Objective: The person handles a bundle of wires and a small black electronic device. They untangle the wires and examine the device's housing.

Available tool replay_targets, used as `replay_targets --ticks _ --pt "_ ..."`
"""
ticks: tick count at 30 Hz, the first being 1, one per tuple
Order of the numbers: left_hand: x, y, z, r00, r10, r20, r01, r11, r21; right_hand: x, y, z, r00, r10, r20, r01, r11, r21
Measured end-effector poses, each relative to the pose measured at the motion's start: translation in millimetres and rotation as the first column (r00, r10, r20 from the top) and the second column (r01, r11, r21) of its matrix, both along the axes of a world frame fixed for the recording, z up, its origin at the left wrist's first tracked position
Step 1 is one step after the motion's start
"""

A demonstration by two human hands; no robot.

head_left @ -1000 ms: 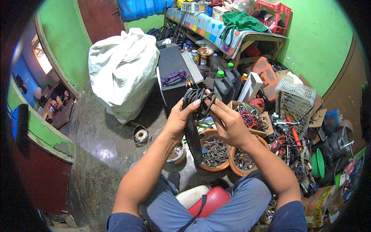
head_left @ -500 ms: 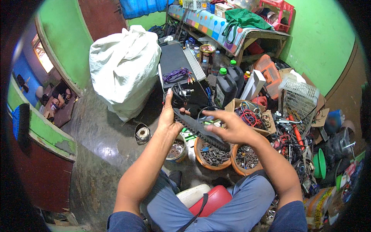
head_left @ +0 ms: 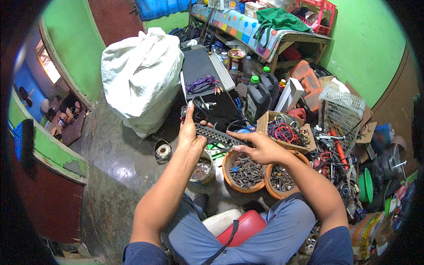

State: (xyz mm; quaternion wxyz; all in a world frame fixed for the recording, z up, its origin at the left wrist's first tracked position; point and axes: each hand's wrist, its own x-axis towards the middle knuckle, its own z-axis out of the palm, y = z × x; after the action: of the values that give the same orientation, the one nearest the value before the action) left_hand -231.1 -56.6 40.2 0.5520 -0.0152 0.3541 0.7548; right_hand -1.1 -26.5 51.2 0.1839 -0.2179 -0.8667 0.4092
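"While the left hand (head_left: 191, 134) clamps the left end of the studded black bar (head_left: 215, 136), what is the right hand (head_left: 263, 148) doing?"

"Thumb and fingers close on the right end, probably to steady it, studs facing up, between both hands."

"Anything in the way?"

"A black cord (head_left: 202, 105) bunches beyond the left hand; orange bowls (head_left: 244, 191) crowd the near side, a box of wires (head_left: 263, 123) the right, and dark jugs (head_left: 258, 102) stand farther off."

Head view: left fisheye of head-worn pair, upright. Faces forward and down over grey-blue trousers (head_left: 282, 223). Left hand (head_left: 190, 134) and right hand (head_left: 266, 149) near lens, around centre; pattern-covered worktop (head_left: 243, 27) farther off, toward top. Green wall (head_left: 366, 48) edges bow near blackened rim.
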Motion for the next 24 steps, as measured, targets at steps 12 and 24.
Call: replay_targets --ticks 12,24 --pt "1.8 -0.3 -1.4 0.999 -0.011 -0.051 0.013 1.0 0.028 1.3 -1.6 12.3 0.998 -0.031 0.052 0.036 0.995 -0.093" --pt "4.6 -1.4 3.5 0.999 0.019 0.029 -0.021 0.995 0.1 25.2 12.0 29.3 0.989 0.009 0.145 -0.018 0.998 0.066"
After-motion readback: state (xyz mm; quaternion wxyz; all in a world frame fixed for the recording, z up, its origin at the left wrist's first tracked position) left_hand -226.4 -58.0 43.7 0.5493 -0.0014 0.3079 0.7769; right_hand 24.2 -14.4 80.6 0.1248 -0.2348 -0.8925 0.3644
